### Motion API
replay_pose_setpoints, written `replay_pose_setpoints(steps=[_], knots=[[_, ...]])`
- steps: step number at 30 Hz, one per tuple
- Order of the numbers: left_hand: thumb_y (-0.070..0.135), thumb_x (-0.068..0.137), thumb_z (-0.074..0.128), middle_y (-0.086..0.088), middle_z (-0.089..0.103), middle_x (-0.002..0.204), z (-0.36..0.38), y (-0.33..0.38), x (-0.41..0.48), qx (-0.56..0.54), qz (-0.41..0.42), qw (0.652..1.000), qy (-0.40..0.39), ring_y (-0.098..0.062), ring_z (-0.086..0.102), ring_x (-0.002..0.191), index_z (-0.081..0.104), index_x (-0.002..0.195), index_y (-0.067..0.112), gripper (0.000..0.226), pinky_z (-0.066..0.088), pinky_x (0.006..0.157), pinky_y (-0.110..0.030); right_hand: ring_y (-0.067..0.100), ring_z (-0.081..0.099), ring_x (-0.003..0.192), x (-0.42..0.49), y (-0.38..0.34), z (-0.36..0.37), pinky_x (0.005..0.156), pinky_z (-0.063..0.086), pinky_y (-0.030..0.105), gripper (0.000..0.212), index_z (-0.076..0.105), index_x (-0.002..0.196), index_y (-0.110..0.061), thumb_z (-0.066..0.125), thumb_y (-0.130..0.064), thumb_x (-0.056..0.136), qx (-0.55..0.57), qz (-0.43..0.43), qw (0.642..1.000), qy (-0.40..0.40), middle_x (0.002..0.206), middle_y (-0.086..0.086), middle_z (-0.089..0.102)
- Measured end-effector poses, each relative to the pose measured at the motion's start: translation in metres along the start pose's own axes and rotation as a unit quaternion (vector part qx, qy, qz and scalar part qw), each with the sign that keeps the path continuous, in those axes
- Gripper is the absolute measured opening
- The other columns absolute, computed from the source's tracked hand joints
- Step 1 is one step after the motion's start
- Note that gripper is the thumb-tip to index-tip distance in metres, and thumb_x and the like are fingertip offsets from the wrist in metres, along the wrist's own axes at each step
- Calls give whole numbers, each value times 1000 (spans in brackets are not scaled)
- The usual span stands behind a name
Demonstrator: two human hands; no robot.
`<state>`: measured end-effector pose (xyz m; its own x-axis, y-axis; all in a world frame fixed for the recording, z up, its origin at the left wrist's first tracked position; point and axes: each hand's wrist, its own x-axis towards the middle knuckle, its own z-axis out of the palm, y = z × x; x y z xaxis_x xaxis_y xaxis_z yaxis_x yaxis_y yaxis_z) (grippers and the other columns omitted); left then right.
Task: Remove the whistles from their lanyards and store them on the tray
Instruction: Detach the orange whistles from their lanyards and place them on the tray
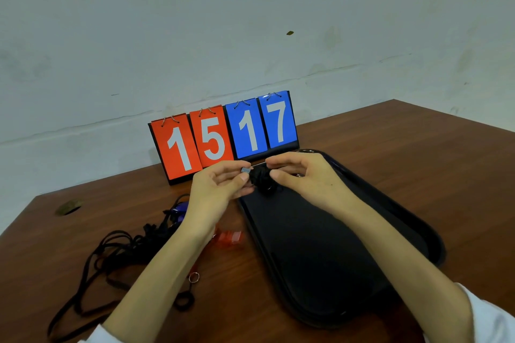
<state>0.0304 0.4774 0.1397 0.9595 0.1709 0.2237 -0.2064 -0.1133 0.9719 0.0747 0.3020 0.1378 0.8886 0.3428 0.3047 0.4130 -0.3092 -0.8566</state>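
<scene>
Head view is showing me the small black plastic whistle (262, 184) hanging in the air between my two hands, just over the far end of the flat black plastic tray (404, 231). My left hand (220, 186) is pinching a small grey piece (245, 170) at the whistle's left side, with thumb and finger closed on it. My right hand (303, 175) is pinching the whistle from the right, fingers curled round it. A thin silver wire (257, 166) is running left to right from one hand to the other. I think it is the ring, but it is too small to tell. So the pull has to go sideways, and then the whistle only needs to go straight down, because the tray is lying right under it.

Left of the tray, on the brown wooden table (390, 147), a purple whistle (178, 209), an orange whistle (230, 237) and a pile of black lanyards (122, 248) are waiting. A red and blue scoreboard (223, 136) is standing behind.
</scene>
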Motion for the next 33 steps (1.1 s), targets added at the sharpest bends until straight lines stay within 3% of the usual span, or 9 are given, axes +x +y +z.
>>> replay_pose_setpoints(steps=[4, 7, 11, 14, 18, 20, 25, 30, 33], knots=[[2, 85, 62, -10, 72, 92, 7, 3, 6, 31, 7, 999, -15, -19, 72, 78, 68, 104, 7, 20, 57, 67, -21, 1, 56, 110, 7, -2, -11, 94, 45, 22, 45, 57, 125, -28, 68, -35, 82, -31, -11, 999, -33, 122, -12, 61], [3, 85, 63, -9, 71, 91, 28, 11, 24, 49, 10, 998, -31, -16, 71, 77, 68, 104, 7, 19, 58, 69, -24, -2, 60, 96, 17, -6, -29, 81, 44, 14, 47, 61, 119, -30, 76, -37, 74, -113, -11, 992, -51, 110, -14, 66], [9, 85, 66, 1, 68, 103, 59, 17, 51, 136, 26, 988, -64, -12, 68, 87, 61, 118, 16, 34, 55, 79, -24, 2, 60, 91, 35, 5, -50, 75, 42, 13, 39, 66, 113, -24, 75, -30, 76, -160, -7, 987, 5, 102, -11, 66], [13, 86, 65, 9, 52, 112, 60, 8, 59, 205, 21, 977, -55, -6, 59, 93, 47, 132, 23, 51, 47, 72, -15, 6, 57, 91, 52, 31, -61, 75, 42, 19, 31, 68, 108, -18, 72, -29, 80, -188, 46, 980, 48, 99, -8, 64], [10, 88, 62, 10, 63, 99, 32, -12, 52, 212, 17, 977, -5, 1, 58, 87, 65, 105, 20, 20, 50, 85, -21, 18, 65, 81, 69, 79, -62, 63, 49, 26, 24, 72, 91, -12, 64, -34, 85, -231, 137, 960, 84, 90, 4, 71], [10, 89, 61, 10, 64, 95, 18, -18, 51, 227, 14, 974, 16, -3, 59, 90, 67, 96, 21, 15, 47, 80, -18, 19, 65, 74, 73, 96, -58, 59, 48, 25, 24, 72, 88, -11, 64, -33, 85, -255, 164, 949, 86, 85, 5, 72], [10, 90, 58, 9, 63, 91, -5, -19, 55, 252, -5, 967, 46, -3, 57, 86, 66, 91, 22, 15, 45, 79, -23, 18, 63, 73, 86, 106, -45, 66, 52, 29, 23, 69, 89, -12, 65, -35, 85, -262, 166, 946, 92, 86, 5, 70], [10, 91, 57, 11, 61, 89, -17, -18, 57, 258, -19, 964, 56, -9, 56, 88, 67, 94, 20, 14, 47, 86, -30, 15, 59, 70, 89, 108, -35, 61, 42, 24, 33, 70, 95, -9, 67, -39, 84, -264, 146, 949, 91, 90, 6, 70], [12, 91, 57, 12, 60, 90, -24, -15, 57, 266, -15, 962, 58, -10, 57, 88, 66, 92, 22, 14, 48, 80, -26, 16, 62, 70, 89, 112, -37, 58, 45, 25, 41, 69, 93, -10, 63, -49, 84, -281, 151, 944, 89, 85, 4, 69]])
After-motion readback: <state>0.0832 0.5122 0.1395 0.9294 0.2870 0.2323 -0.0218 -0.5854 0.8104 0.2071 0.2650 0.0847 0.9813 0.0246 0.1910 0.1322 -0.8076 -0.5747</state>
